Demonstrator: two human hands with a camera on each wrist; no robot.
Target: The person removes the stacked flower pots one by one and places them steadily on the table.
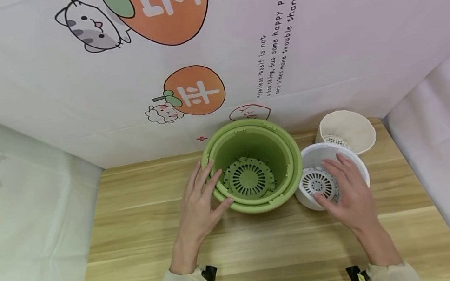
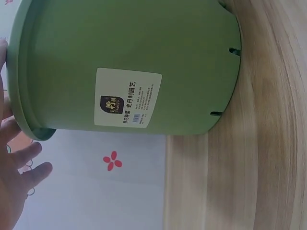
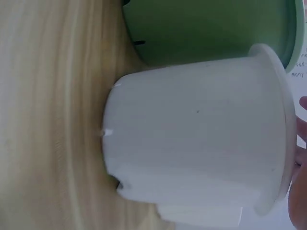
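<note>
A green plastic flower pot (image 1: 254, 206) stands upright, with a second green rim just inside its own and a slotted bottom. My left hand (image 1: 199, 207) is at its left rim, fingers spread; whether they touch it I cannot tell. A printed label (image 2: 127, 97) shows on the pot's side in the left wrist view. To the right stands a smaller white pot (image 3: 196, 136), upright, with slots in its base. My right hand (image 1: 351, 195) is over this pot's opening, fingers apart and loosely bent. No grip on the white pot is visible.
A cream pot (image 1: 351, 127) with a wavy rim stands behind the white one, near the back right corner. The wooden tabletop (image 1: 264, 257) meets a printed cloth wall (image 1: 311, 55) at the back. White cloth hangs on both sides.
</note>
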